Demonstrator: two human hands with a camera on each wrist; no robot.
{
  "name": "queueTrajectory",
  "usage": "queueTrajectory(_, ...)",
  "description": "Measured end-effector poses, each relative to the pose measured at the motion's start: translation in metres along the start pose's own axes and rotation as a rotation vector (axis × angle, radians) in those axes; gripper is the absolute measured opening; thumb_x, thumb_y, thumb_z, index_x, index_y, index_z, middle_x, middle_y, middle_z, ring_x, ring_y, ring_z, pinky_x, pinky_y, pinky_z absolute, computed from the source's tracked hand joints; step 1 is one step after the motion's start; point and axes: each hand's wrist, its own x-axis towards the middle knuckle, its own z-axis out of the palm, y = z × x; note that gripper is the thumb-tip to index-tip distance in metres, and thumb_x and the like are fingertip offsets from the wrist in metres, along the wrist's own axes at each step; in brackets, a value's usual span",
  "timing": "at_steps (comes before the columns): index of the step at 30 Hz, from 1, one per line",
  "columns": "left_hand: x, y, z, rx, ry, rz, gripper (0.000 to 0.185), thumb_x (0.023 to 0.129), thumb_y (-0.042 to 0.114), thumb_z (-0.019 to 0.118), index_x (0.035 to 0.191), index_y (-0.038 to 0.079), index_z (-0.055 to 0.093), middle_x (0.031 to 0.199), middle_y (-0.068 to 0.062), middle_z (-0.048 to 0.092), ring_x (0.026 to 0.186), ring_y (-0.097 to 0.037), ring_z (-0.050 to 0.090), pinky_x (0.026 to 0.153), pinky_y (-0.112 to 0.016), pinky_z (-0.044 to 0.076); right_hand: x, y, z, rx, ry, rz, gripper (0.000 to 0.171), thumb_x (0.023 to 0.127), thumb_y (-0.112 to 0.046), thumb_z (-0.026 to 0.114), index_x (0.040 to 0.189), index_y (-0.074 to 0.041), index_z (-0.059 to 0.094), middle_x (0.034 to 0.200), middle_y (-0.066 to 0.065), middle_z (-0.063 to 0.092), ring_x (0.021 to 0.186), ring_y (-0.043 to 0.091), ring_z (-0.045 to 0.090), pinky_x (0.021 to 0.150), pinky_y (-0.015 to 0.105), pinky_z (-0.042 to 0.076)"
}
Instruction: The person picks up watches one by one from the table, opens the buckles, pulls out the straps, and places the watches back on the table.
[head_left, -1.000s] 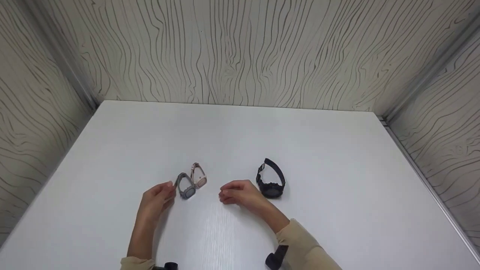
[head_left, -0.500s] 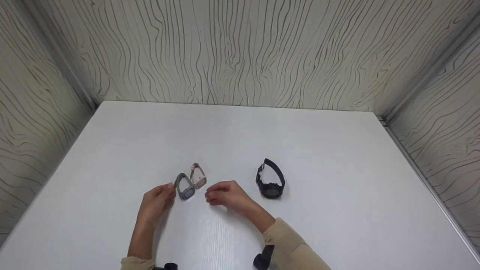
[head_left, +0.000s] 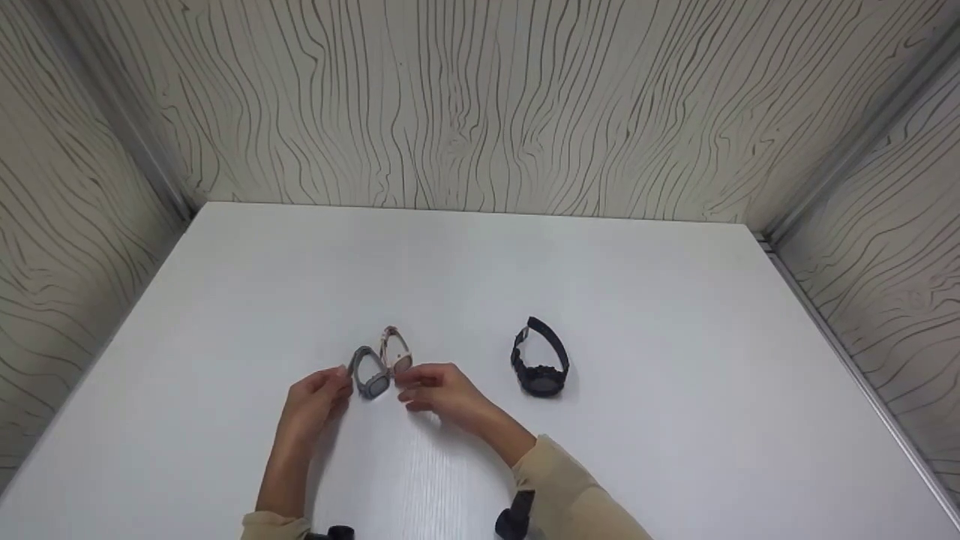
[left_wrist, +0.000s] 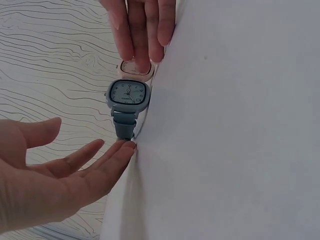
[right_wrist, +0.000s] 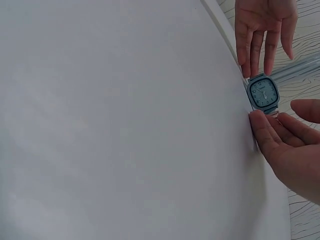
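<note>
grey watch [head_left: 371,373]: stood on edge, lower centre of the head view, touching pink watch [head_left: 394,351].
left hand [head_left: 313,399]: fingers straight, tips at the grey strap, gripping nothing.
right hand [head_left: 439,388]: fingers relaxed, touching the pink watch, steadying it.
black watch [head_left: 540,357]: apart, right of centre.
worktop [head_left: 637,285]: white, walled by wood-grain panels.

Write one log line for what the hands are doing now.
left hand: fingers touch small grey square-faced watch | right hand: fingers touch pink square-faced watch | black round watch: untouched
</note>
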Motion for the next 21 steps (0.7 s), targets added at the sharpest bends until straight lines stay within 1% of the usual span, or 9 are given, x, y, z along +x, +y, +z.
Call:
queueTrajectory(2, -0.002, 0.002, 0.001, 0.001, -0.006, 0.01, 0.043, 0.097, 0.027, 0.046, 0.122, -0.007, 0.049, 0.117, -0.022, 0.056, 0.11, -0.03, 0.053, 0.094, -0.036, 0.043, 0.0, 0.0, 0.001, 0.002, -0.006, -0.001, 0.03, 0.087, 0.004, 0.055, 0.116, 0.01, 0.055, 0.114, 0.02, 0.057, 0.1, 0.03, 0.059, 0.082, 0.032, 0.05)
queueTrajectory(4, -0.009, 0.01, 0.001, -0.013, -0.016, 0.007, 0.042, 0.097, 0.025, 0.044, 0.123, -0.009, 0.048, 0.116, -0.024, 0.055, 0.11, -0.032, 0.052, 0.095, -0.038, 0.042, 0.0, 0.0, 0.001, 0.003, -0.015, -0.006, 0.031, 0.088, 0.004, 0.054, 0.118, 0.01, 0.053, 0.116, 0.021, 0.056, 0.102, 0.031, 0.058, 0.083, 0.032, 0.05)
queueTrajectory(5, -0.014, 0.015, 0.002, -0.027, -0.01, -0.008, 0.04, 0.098, 0.022, 0.044, 0.122, -0.009, 0.049, 0.116, -0.023, 0.055, 0.11, -0.031, 0.052, 0.095, -0.038, 0.042, 0.0, 0.0, 0.001, 0.002, -0.02, -0.009, 0.032, 0.088, 0.005, 0.053, 0.119, 0.011, 0.052, 0.117, 0.022, 0.055, 0.103, 0.032, 0.058, 0.084, 0.032, 0.05)
queueTrajectory(6, -0.017, 0.018, 0.002, -0.029, -0.015, -0.008, 0.04, 0.098, 0.021, 0.043, 0.123, -0.01, 0.048, 0.116, -0.024, 0.055, 0.109, -0.032, 0.052, 0.095, -0.039, 0.041, 0.0, 0.0, 0.0, 0.003, -0.025, -0.011, 0.032, 0.088, 0.006, 0.052, 0.12, 0.011, 0.051, 0.118, 0.022, 0.055, 0.103, 0.032, 0.057, 0.084, 0.032, 0.049)
queueTrajectory(9, -0.021, 0.024, 0.004, -0.021, 0.001, -0.027, 0.039, 0.098, 0.02, 0.043, 0.122, -0.01, 0.049, 0.112, -0.022, 0.057, 0.106, -0.029, 0.054, 0.094, -0.037, 0.043, 0.0, -0.001, 0.0, -0.004, -0.05, -0.018, 0.036, 0.087, 0.008, 0.049, 0.122, 0.011, 0.049, 0.122, 0.023, 0.052, 0.105, 0.033, 0.056, 0.085, 0.034, 0.049)
queueTrajectory(11, -0.021, 0.025, 0.005, -0.013, 0.01, -0.037, 0.038, 0.098, 0.02, 0.044, 0.121, -0.009, 0.05, 0.11, -0.02, 0.059, 0.104, -0.027, 0.055, 0.092, -0.036, 0.044, -0.001, -0.002, 0.0, -0.015, -0.068, -0.021, 0.039, 0.086, 0.01, 0.049, 0.124, 0.01, 0.047, 0.124, 0.022, 0.051, 0.107, 0.033, 0.055, 0.085, 0.034, 0.049)
queueTrajectory(16, -0.023, 0.025, 0.006, -0.01, -0.017, -0.006, 0.037, 0.098, 0.016, 0.042, 0.121, -0.011, 0.048, 0.112, -0.024, 0.057, 0.107, -0.032, 0.054, 0.093, -0.038, 0.043, 0.0, -0.002, 0.0, -0.044, -0.109, -0.041, 0.043, 0.084, 0.012, 0.049, 0.126, 0.01, 0.045, 0.128, 0.023, 0.048, 0.109, 0.036, 0.053, 0.086, 0.035, 0.048)
queueTrajectory(21, -0.023, 0.024, 0.005, -0.006, -0.03, 0.014, 0.038, 0.098, 0.018, 0.043, 0.12, -0.013, 0.048, 0.112, -0.026, 0.057, 0.107, -0.033, 0.054, 0.093, -0.04, 0.043, -0.001, 0.0, 0.0, -0.049, -0.124, -0.061, 0.042, 0.083, 0.011, 0.049, 0.125, 0.011, 0.046, 0.126, 0.024, 0.05, 0.107, 0.037, 0.053, 0.085, 0.034, 0.049)
